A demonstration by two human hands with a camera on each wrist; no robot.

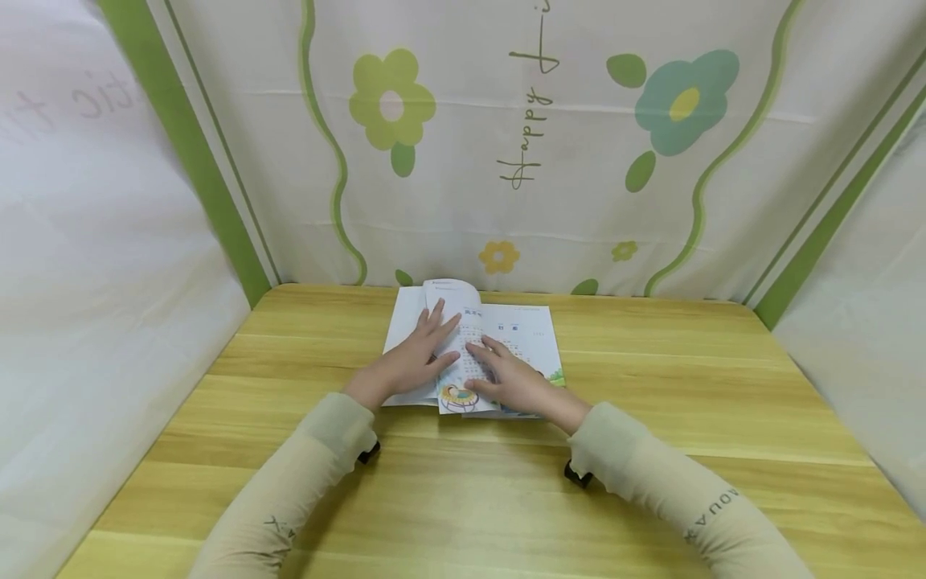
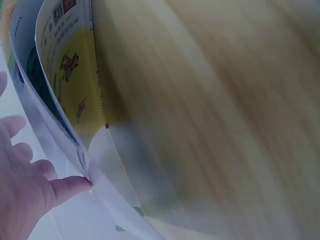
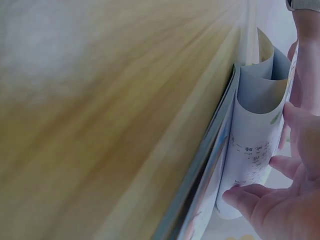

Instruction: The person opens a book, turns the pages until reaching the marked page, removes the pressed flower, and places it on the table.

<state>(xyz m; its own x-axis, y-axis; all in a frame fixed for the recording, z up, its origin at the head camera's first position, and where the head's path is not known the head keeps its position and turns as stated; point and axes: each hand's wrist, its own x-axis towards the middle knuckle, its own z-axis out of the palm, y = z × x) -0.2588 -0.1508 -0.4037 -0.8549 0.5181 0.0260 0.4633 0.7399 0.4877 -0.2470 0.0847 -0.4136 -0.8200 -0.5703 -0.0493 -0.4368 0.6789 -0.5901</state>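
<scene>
An open book with printed text and coloured drawings lies near the far side of the table. One or more of its leaves stand up in a curl near the middle. My left hand rests over the left part with fingers spread, and its thumb touches the curled paper in the left wrist view. From the other side, my right hand reaches over the raised leaf with fingers slightly bent, fingertips at the paper. In the right wrist view, the rolled page bulges beside the right hand.
The book lies on a wood-grain table. Behind it hangs a white fabric wall with printed flowers and lettering, and similar fabric stands at both sides. Black straps show under the sleeve cuffs.
</scene>
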